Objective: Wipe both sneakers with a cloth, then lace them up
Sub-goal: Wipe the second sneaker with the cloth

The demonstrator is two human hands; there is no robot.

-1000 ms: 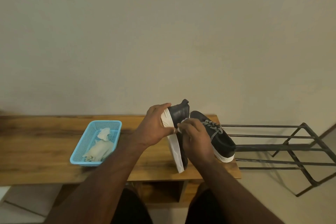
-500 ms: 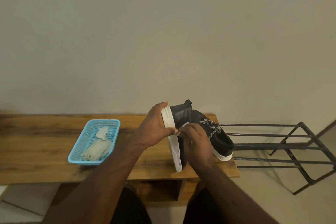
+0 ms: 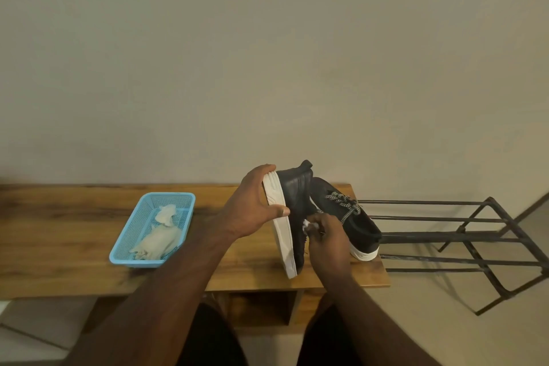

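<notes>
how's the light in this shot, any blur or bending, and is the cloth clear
Head view: dim, warm light, no glare; the rack throws soft shadows on the floor. Wide-angle bending curves the bench edge. The sneaker is fairly sharp; the cloth in the right hand shows only as a small white speck.

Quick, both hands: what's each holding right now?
Left hand: grips the tipped-up sneaker by its white sole.
Right hand: pinches a small white cloth against that sneaker.
</notes>
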